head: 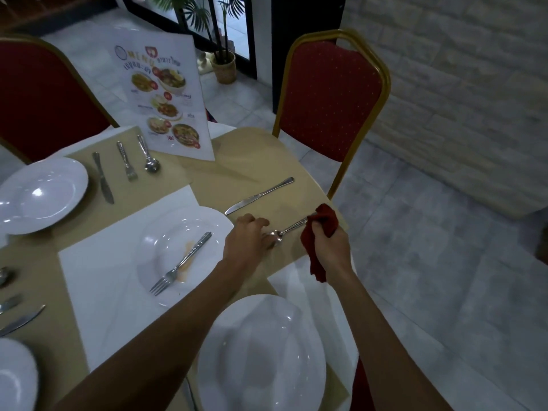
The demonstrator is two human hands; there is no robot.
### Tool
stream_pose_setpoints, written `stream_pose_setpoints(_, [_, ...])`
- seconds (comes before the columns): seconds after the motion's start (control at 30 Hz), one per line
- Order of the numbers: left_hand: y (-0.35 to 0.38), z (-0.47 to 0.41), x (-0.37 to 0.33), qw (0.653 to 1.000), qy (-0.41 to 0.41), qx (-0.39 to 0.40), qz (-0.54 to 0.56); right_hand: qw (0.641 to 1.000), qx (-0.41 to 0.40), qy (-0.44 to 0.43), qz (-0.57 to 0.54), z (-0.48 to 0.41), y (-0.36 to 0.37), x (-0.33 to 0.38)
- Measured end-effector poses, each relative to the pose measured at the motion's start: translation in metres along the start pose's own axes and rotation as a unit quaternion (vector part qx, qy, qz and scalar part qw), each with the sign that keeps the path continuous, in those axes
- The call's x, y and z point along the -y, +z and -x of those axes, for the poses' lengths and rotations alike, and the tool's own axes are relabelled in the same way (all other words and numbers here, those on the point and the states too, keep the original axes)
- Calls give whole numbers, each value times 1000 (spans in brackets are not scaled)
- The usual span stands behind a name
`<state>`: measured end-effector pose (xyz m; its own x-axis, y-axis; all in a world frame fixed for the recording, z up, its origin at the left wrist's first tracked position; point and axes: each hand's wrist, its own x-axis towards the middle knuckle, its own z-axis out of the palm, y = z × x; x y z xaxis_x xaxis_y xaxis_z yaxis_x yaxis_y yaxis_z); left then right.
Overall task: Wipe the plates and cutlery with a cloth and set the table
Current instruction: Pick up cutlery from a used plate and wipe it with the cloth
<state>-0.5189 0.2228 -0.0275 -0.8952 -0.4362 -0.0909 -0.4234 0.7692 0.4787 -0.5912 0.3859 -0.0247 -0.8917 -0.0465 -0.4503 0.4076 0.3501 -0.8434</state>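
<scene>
- Holds the spoon point(289, 229) by its bowl in the curled fingers of the left hand point(247, 238), low over the counter point(267, 161) near its right edge.
- Grips the red cloth point(324, 225) in the right hand point(330, 246), bunched round the spoon's handle.
- Just beyond both hands: a knife point(259, 195) flat on the counter, apart from the spoon.
- Left of the left hand: a stained plate point(166, 241) on a white mat point(98, 277), with a fork point(181, 264) lying across it.
- Between the forearms: a clean plate point(261, 351).
- Farther off: a far plate point(41, 194), a menu card point(169, 99) standing upright, a red chair point(332, 99).
- Hidden inside the cloth: the tip of the spoon's handle.
- Cut off at the left edge: more cutlery point(12, 307), blurred.
</scene>
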Motion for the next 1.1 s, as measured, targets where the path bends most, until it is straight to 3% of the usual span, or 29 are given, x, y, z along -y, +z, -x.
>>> stream_pose_setpoints(0.17, [-48,25,68,995,-77,-65,-21,990,136,37,-23,47,39,12])
stream_pose_setpoints(0.37, [-81,37,113,971,-199,30,-126,965,257,44,-11,99,77,20])
stream_pose_setpoints(0.6, [-75,32,107,963,-191,48,-182,963,266,35,32,123,76,7])
stream_pose_setpoints(0.7, [-86,33,108,967,-236,48,-77,965,251,55,52,124,68,2])
stream_pose_setpoints(0.83, [-122,49,101,936,-272,47,216,968,217,121,-45,138,61,3])
stream_pose_setpoints(0.9, [-140,64,90,908,-266,66,316,945,230,171,-155,153,66,11])
stream_pose_setpoints(1.0, [-149,84,77,883,-254,74,389,884,321,200,-275,186,87,29])
stream_pose_setpoints(1.1, [-150,97,74,868,-241,42,433,874,356,198,-266,211,109,41])
